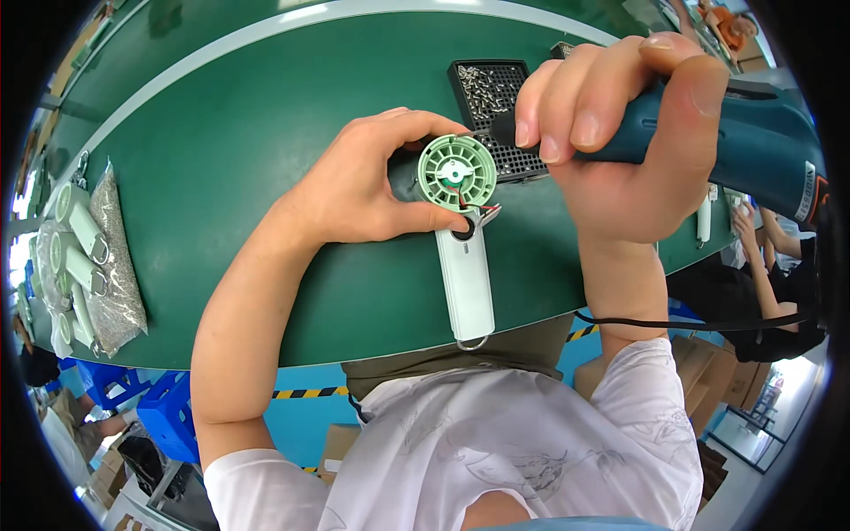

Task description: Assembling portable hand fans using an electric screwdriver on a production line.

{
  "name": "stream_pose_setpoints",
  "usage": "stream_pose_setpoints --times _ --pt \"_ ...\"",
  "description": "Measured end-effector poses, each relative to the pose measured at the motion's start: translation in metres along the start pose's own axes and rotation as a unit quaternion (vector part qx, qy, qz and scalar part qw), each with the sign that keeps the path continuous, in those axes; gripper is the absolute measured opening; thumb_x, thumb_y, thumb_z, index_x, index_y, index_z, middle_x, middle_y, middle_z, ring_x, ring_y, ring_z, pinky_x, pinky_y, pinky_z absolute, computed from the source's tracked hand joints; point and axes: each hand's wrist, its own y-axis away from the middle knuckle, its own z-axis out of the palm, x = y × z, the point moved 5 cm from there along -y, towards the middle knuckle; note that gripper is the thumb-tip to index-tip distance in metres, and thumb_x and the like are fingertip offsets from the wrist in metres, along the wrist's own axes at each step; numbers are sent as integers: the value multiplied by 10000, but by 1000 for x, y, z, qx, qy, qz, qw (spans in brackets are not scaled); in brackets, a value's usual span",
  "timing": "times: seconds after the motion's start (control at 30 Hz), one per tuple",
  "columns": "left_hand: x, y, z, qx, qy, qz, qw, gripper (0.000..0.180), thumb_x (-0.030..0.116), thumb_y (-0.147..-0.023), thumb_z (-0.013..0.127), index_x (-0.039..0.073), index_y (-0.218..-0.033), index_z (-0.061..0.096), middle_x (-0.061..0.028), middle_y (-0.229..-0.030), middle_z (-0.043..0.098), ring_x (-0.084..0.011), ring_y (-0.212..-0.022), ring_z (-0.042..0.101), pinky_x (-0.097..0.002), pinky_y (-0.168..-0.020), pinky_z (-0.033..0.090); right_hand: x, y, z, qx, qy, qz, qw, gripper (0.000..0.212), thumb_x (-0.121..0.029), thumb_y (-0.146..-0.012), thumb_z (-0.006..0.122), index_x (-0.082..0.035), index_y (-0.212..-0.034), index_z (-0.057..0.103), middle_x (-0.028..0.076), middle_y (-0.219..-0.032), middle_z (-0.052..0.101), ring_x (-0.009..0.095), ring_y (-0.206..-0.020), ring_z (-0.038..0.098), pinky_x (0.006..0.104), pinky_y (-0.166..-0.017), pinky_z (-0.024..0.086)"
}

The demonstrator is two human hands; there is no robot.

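Note:
My left hand (359,181) grips a handheld fan (467,288), its fingers behind the head and its thumb on the dark round button at the neck. The fan has a pale green round head (430,184), with its inside and thin red and dark wires exposed, and a white handle ending in a metal loop. In my right hand (620,168) is a dark teal electric screwdriver (761,146), held sideways. Its thin bit points left at the upper rim of the fan head; whether it touches a screw there I cannot make out.
Behind the fan lies a black gridded tray (521,165) with loose screws. At left on the green table (212,159) are a clear bag of small parts (119,265) and several similar fans (81,221). A black cable (708,325) runs at right, near another person's arms (766,274).

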Motion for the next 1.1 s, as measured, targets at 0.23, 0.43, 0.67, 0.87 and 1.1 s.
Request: stream_pose_setpoints --times 0.23,0.43,0.67,0.87,1.1 --pt "0 1 1 -6 1 -11 1000 705 243 -623 990 24 -1223 691 -144 -1067 719 -289 -984 694 -386 -912 556 2 3 2 -74 3 -2 997 393 -401 -1137 314 -142 -1304 557 21 -754 535 177 -566 523 382 -583 508" --pt "0 -3 -1 -2 10 -10 1000 697 245 -624 988 25 -1217 694 -147 -1070 722 -298 -991 698 -390 -917 555 9 3 7 -51 15 1 999 323 -346 -1132 368 -118 -1277 545 33 -732 545 178 -552 516 391 -572 505" --pt "-4 -6 -5 5 17 16 1000 640 377 -631 948 20 -1119 736 -190 -1061 749 -352 -1008 720 -412 -893 571 22 -4 29 161 -7 63 985 117 -146 -1081 487 -46 -1094 547 51 -643 482 187 -510 481 364 -521 474" --pt "-5 4 0 0 -24 3 1000 680 366 -598 960 -8 -1109 714 -193 -1032 734 -367 -958 707 -413 -839 569 40 -7 37 177 40 161 970 126 -97 -1073 532 -35 -963 534 36 -635 470 139 -498 461 306 -488 443" --pt "-7 7 -2 8 -28 -7 1000 758 419 -570 967 -12 -1140 712 -190 -995 748 -340 -919 732 -393 -813 577 49 -1 32 153 24 121 980 97 -95 -1072 542 -21 -1009 543 36 -633 465 140 -477 446 300 -474 427"
